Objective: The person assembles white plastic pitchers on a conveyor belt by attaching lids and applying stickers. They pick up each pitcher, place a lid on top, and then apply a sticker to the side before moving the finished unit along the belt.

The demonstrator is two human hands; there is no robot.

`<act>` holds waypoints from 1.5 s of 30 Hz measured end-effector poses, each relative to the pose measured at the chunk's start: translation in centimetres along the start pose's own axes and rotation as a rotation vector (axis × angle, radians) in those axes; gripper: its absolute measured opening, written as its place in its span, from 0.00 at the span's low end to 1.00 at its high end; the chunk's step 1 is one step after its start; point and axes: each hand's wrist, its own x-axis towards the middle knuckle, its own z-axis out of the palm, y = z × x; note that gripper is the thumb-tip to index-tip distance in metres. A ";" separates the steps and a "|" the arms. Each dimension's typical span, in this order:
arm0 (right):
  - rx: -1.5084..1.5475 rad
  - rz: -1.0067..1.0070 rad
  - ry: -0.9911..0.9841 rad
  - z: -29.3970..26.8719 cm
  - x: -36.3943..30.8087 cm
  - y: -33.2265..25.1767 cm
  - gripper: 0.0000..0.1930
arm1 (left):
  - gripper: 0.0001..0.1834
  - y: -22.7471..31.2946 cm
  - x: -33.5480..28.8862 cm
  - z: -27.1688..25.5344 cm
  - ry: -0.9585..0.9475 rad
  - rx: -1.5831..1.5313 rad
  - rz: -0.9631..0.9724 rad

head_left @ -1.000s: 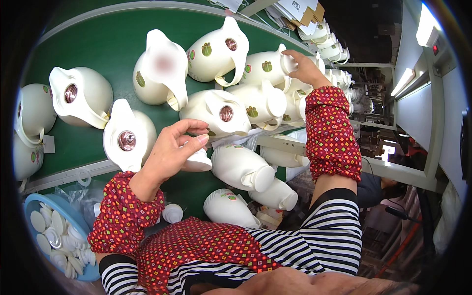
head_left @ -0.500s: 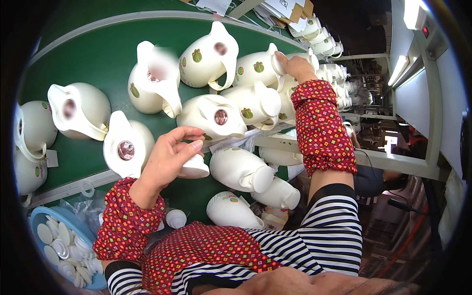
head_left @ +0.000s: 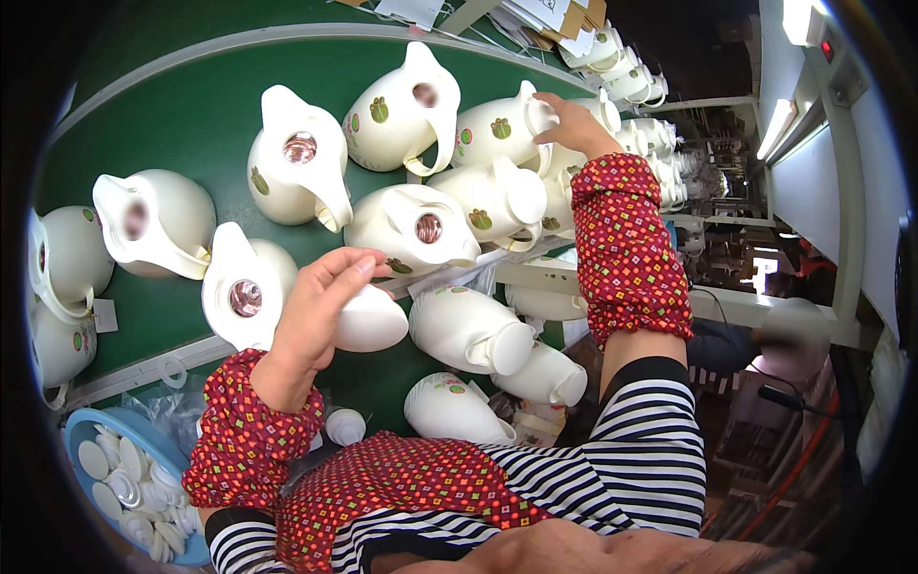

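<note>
My left hand [head_left: 320, 311] holds a smooth white lid [head_left: 371, 319] tilted, its fingers behind and along the edge. Stretched to the far right, my right hand [head_left: 577, 126] has thumb and fingers around the lid [head_left: 541, 116] on top of a cream jug [head_left: 488, 132] with a green leaf print. Close to my left hand stand two lidless jugs, one to its left [head_left: 247, 298] and one beyond it [head_left: 427, 228], their shiny liners showing. Next to the jug under my right hand is another lidded jug [head_left: 525, 198].
More lidless jugs [head_left: 299, 148] stand on the green belt [head_left: 215, 115]. Several lidded jugs [head_left: 473, 330] lie near me, past a metal rail [head_left: 182, 362]. At lower left is a blue basin [head_left: 84, 421] of white lids. A round white part [head_left: 344, 427] lies by my left sleeve.
My right hand has shifted its fingers around the jug's lid, thumb and fingers now wider apart. The lid in my left hand has turned, showing more of its smooth top.
</note>
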 end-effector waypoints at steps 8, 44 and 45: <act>-0.180 0.465 0.158 3.5 2.4 -3.1 0.48 | 0.24 0.6 -0.6 1.3 0.140 -0.244 0.005; 0.053 -0.373 -0.021 5.2 -15.0 -19.9 0.39 | 0.17 -11.0 -8.8 -3.4 -0.050 0.925 0.338; 0.012 -0.444 0.005 5.3 -14.9 -19.9 0.38 | 0.16 -11.9 -10.6 -4.8 -0.035 0.979 0.351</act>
